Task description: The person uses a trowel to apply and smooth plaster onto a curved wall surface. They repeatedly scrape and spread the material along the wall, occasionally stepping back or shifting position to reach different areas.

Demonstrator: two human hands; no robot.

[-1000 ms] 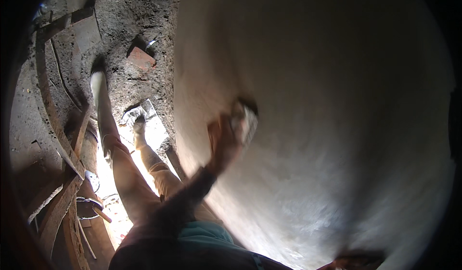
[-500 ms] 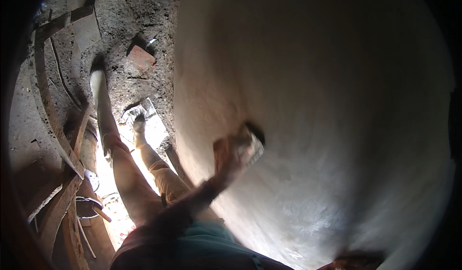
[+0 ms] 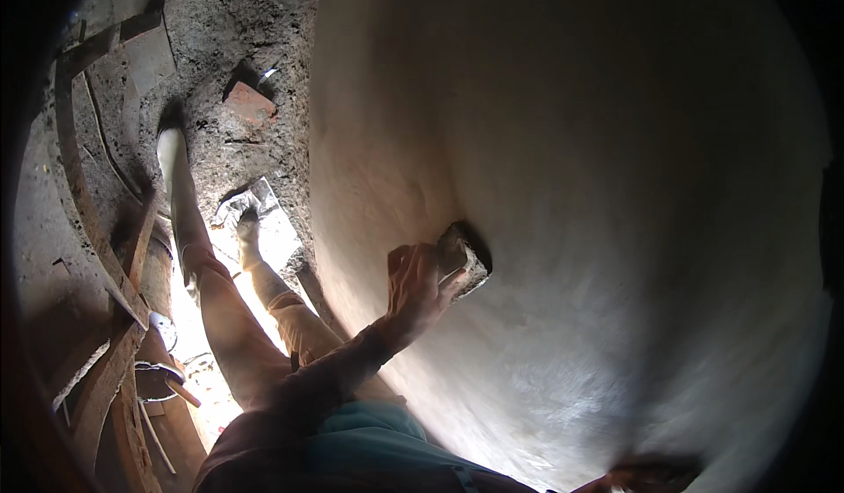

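Note:
My left hand is closed around a worn grey block with a rough, pale edge; what it is made of I cannot tell. The block's face lies against a broad, smooth, pale wall, where it casts a short dark shadow. At the lower right edge my right hand is at the same wall, in deep shadow. Its fingers are not clear enough to read, and part of it is cut off by the picture's edge.
Rough dirt floor runs along the wall, with a reddish brick piece and a crumpled shiny sheet under one foot. Wooden boards lean at the left beside a bucket. My legs stand between these and the wall.
The left hand and block were smeared by motion and now show sharply, nearly in the same place, the block slightly lower. The right hand has hardly moved.

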